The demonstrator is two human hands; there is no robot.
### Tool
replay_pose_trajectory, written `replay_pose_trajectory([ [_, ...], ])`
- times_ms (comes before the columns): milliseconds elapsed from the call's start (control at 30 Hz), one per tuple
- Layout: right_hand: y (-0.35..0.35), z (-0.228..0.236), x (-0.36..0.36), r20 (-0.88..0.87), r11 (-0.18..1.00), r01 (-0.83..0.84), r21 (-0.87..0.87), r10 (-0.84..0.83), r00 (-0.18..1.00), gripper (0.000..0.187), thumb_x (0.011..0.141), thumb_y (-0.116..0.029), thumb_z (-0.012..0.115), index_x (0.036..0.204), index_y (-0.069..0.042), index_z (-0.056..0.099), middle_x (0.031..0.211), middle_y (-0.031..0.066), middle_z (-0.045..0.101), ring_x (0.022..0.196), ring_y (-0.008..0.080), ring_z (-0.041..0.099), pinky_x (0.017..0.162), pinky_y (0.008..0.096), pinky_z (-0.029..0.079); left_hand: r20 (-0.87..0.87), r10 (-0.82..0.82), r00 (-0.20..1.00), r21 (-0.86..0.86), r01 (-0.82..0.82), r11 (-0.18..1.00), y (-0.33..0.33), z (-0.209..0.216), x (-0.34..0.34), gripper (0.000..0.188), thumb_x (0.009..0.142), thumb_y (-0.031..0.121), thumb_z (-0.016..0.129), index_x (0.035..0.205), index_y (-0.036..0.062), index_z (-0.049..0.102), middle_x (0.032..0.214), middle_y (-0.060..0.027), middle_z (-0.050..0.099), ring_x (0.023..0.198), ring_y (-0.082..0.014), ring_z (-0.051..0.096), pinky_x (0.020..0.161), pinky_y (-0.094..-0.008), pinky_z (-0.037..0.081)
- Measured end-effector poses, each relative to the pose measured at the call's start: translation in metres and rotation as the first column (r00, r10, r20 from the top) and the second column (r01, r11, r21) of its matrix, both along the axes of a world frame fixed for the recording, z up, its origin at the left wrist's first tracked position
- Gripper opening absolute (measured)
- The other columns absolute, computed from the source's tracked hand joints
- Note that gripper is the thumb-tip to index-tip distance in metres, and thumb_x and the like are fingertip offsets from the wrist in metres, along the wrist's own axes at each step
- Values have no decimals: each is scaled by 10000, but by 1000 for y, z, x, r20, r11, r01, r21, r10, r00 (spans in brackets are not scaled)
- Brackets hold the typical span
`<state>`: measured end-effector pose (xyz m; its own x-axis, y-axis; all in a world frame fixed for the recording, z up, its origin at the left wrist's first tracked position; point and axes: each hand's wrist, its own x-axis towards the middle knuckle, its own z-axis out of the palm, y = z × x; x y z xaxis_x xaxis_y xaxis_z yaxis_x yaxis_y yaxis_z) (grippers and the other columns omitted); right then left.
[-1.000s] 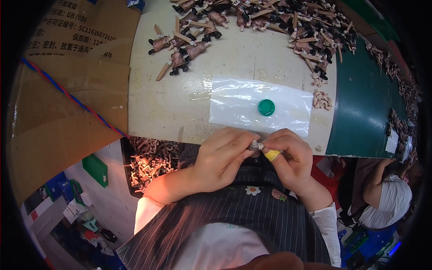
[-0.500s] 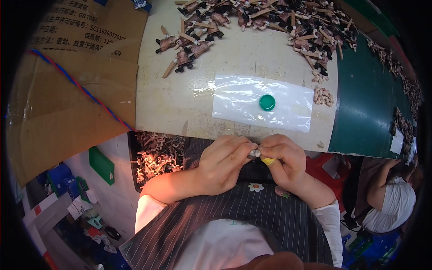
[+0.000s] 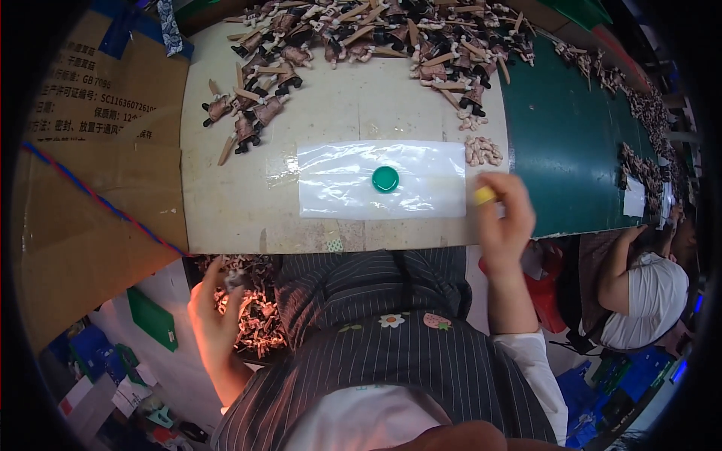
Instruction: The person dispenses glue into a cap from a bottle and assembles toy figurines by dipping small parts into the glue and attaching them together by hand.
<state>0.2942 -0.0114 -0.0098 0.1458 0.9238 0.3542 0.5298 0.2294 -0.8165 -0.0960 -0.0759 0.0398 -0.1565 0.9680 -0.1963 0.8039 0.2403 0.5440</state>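
Over a dark tray of small brown and pinkish parts (image 3: 261, 328), my left hand (image 3: 213, 304) has its thumb and fingers apart. A small greyish piece (image 3: 235, 280) shows by its fingertips, too blurred to name; whether it touches them is unclear. My right hand (image 3: 507, 222) is above the table's right side, its fingers curled and smeared by motion, with a yellow band (image 3: 484, 195) round one digit. Just beyond it lies a small heap of pale, curved pieces (image 3: 483, 150). A round green cap or shallow dish (image 3: 385, 180) rests on a clear plastic sheet (image 3: 331, 197).
Many small figures with brown bodies, black feet and flat wooden-coloured strips (image 3: 353, 34) cover the table's far side. A large cardboard box (image 3: 98, 195) with a red and blue cord stands left. A green surface (image 3: 564, 158) adjoins the right; another person (image 3: 650, 301) sits beyond.
My hands have parted from the small piece they gripped together before me. The left went down-left over the parts tray, the right up-right towards the pale pieces. The view has shifted.
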Motion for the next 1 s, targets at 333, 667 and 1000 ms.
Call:
replay_pose_trajectory([
  [333, 33, 20, 34, 681, 995, -75, -60, 96, 726, 348, 642, 104, 583, 938, -52, 679, 985, 124, 560, 939, 299, 558, 773, 372, 478, -83, -304, 949, 488, 304, 818, 109, -5, 41, 357, 799, 70, 672, 1141, 0, 597, 1099, -183, 603, 1008, -351, 583, 871, -377, 463],
  [667, 23, 22, 28, 358, 984, -167, -56, 176, 917, 256, 747, 111, 534, 984, 29, 585, 1001, 165, 577, 905, 288, 591, 806, 333, 478, -367, -335, 868, 455, 481, 749, 209, -31, 81, 234, 785, 82, 677, 993, -10, 624, 971, -167, 589, 872, -368, 586, 773, -416, 483],
  [1000, 22, 4, -42, -472, 864, -368, -343, 181, 863, 134, 865, 66, 544, 986, 50, 599, 901, 95, 647, 816, 118, 615, 734, 242, 495, -725, -347, 594, 282, 717, 638, 213, -20, 93, 231, 721, 65, 713, 938, 37, 636, 920, -125, 586, 917, -317, 570, 966, -503, 346],
])
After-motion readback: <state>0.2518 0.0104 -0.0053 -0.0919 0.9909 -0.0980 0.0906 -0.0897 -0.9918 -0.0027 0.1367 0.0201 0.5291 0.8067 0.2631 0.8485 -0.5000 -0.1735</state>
